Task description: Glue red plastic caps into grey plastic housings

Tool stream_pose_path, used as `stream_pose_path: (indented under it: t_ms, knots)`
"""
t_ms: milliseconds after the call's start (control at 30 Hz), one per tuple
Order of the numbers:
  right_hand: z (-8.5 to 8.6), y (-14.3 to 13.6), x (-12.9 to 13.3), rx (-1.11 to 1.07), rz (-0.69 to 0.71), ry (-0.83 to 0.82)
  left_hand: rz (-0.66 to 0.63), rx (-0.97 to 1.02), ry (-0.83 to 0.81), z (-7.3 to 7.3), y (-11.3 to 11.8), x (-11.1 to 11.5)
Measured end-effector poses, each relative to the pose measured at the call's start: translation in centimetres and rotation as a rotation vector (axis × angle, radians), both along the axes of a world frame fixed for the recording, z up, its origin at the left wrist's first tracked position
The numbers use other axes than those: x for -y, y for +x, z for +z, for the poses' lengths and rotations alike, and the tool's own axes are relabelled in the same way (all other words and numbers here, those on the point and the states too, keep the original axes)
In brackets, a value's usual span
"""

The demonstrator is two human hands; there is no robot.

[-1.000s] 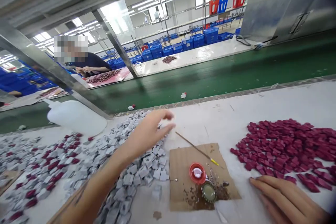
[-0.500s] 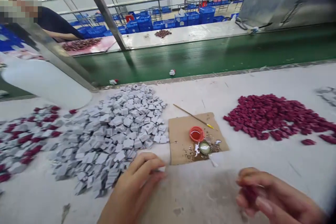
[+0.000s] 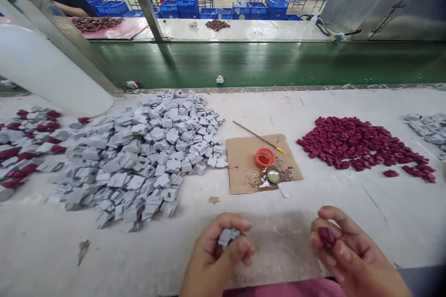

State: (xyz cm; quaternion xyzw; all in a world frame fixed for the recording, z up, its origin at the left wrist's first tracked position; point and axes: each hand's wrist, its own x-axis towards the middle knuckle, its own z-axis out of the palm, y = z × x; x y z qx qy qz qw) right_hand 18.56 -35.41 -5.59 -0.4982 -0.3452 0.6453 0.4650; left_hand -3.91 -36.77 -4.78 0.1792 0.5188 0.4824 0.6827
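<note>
Left hand [image 3: 223,253], at seven o'clock from a flat brown cardboard piece [image 3: 240,167], clamps a small light-gray block [image 3: 228,237] between thumb and curled fingers. Right hand [image 3: 346,246], at four o'clock and well apart from the left, pinches a faceted maroon piece [image 3: 326,236] between thumb and fingers. On the cardboard, a round metal-rimmed cap [image 3: 273,176] sits amid wet spots, at five o'clock from a small red plastic cup [image 3: 265,158]; a thin yellow-tipped brown stick [image 3: 259,137] lies across the far edge. A heap of light-gray blocks [image 3: 149,158] spreads at nine o'clock, a pile of maroon pieces [image 3: 351,144] at three. Beyond, a green conveyor belt [image 3: 272,65] crosses at twelve, with stacked blue plastic crates [image 3: 188,8] farther back, at eleven.
</note>
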Motion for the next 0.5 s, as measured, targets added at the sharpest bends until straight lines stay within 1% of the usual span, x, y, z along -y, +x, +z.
stream_pose_path:
  t_ms: [100,167,267,367,433,500]
  knots:
    - [-1.4,1.7,-0.8,0.136,0.123,0.268,-0.031,-0.001,0.046,-0.2,0.3,0.6]
    - [-1.9,2.2,-1.3,0.233,0.135,0.411,-0.016,0.064,0.079,-0.1,0.3,0.8]
    - [-1.4,1.9,-1.7,0.342,0.103,0.498,-0.016,0.177,0.117,0.3,0.3,0.9]
    - [-0.2,0.8,-2.0,0.401,0.080,0.502,-0.055,0.263,0.125,0.6,0.2,0.6]
    - [0.5,0.2,-2.3,0.448,0.053,0.504,-0.052,0.181,0.145,0.3,0.1,0.5]
    - [1.1,-0.1,-2.6,0.514,0.031,0.532,-0.061,-0.057,0.224,-0.2,-0.1,0.5]
